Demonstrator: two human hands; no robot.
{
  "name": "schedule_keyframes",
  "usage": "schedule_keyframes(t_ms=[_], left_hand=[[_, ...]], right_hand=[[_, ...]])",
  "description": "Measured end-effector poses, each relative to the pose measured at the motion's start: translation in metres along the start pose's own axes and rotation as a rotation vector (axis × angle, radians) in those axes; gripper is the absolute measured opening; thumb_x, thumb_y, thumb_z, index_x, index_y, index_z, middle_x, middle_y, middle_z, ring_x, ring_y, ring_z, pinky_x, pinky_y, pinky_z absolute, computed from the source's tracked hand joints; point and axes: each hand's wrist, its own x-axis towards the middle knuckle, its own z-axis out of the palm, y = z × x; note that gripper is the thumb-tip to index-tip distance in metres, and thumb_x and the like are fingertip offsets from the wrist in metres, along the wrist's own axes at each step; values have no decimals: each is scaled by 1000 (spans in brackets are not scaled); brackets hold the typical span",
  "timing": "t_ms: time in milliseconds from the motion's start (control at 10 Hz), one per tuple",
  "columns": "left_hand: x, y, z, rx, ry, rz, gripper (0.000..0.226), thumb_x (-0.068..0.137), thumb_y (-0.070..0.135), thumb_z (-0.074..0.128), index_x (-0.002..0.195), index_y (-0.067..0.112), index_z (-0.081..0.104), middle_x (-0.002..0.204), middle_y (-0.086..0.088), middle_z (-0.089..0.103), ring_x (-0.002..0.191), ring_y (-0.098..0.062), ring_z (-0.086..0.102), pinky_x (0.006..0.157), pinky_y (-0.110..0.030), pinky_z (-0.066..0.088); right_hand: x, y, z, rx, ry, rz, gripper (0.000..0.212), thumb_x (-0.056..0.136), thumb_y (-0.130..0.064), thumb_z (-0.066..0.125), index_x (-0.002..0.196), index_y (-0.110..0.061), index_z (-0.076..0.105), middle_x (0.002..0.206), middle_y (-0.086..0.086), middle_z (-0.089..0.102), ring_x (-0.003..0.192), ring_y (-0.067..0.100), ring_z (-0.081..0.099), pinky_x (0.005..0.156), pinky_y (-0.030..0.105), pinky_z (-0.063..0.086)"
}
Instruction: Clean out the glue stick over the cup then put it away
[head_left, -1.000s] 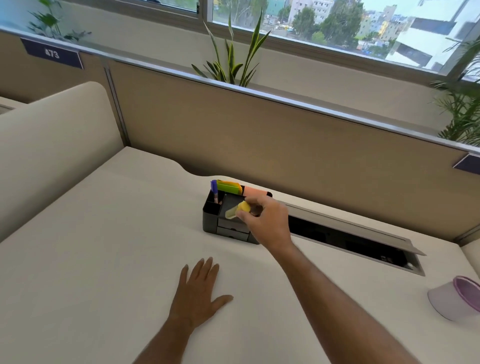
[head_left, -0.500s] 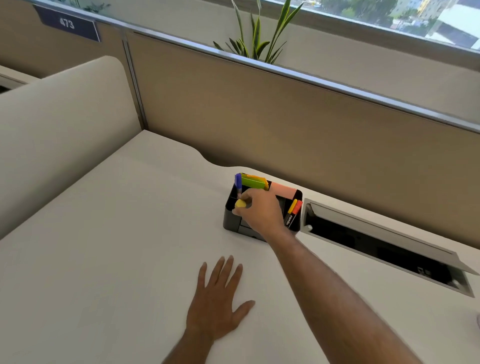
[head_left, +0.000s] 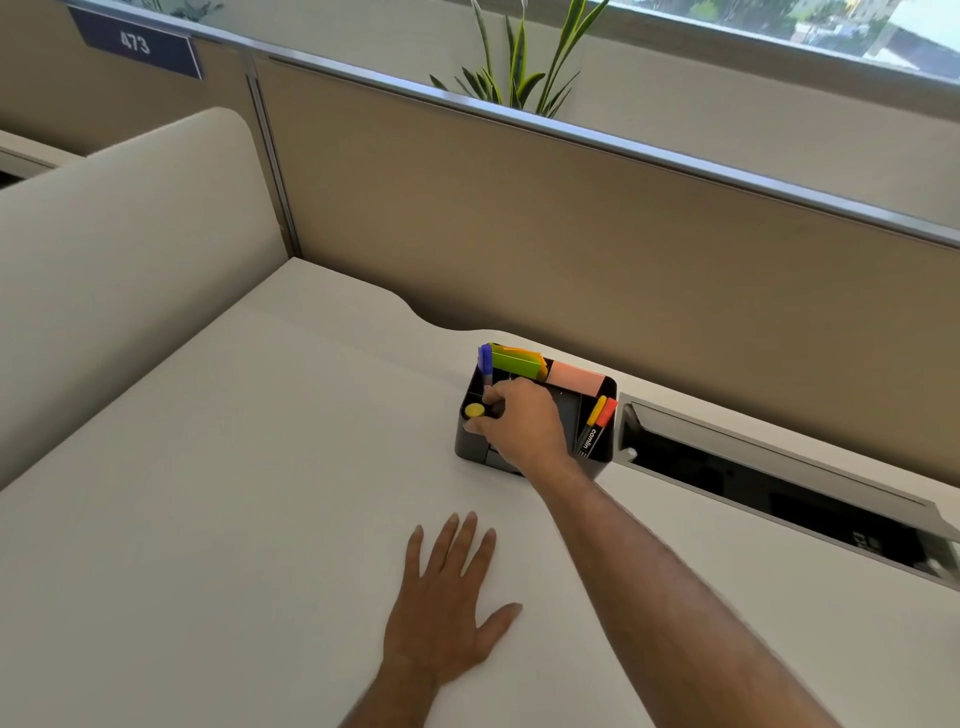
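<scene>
Yellow cap of a glue stick showing end-on at the left front corner of a black desk organiser, just right of frame centre. Standing upright in that corner slot, long axis vertical, only the round top visible from above. Right hand reaching across from the lower right, fingertips curled loosely at the cap, thumb below on the organiser's front edge; firm pinch or a letting-go, impossible to tell at this angle. Left hand lying flat and spread on the pale desk at lower centre, holding nothing, well short of the organiser. Blue marker upright just behind the cap; green highlighter and pink notes along the back; two orange-capped markers leaning at the right end. Open cable tray running toward the right edge. Snake plant above the partition at top centre; number plate at upper left. No cup anywhere in view.

Judging by the stick's seat in its slot, putting-away step close to done, cleaning presumably behind. Stick sitting directly under and just left of the right fingertips, so a straight lift of that hand, up and back toward the lower right, looking like the clean exit; any sideways drag likely to tip the stick against the blue marker.
</scene>
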Motion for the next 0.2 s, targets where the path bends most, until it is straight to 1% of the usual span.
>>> schedule_keyframes(t_ms=[100,200], left_hand=[[1,2,-1,-7,18,9,77,91,74,27,151,25,27,161,-4,23,149,-24,17,114,-59,11],[-1,2,0,-21,27,3,78,91,75,25,151,26,27,161,-3,23,149,-24,16,113,-57,9]], right_hand=[[-9,1,-7,16,29,-16,34,76,-33,82,105,-19,70,103,1,69,92,18,62,82,37,57],[-42,12,-22,128,82,-27,33,80,-29,80,110,-19,70,105,-1,68,95,13,61,83,34,57]])
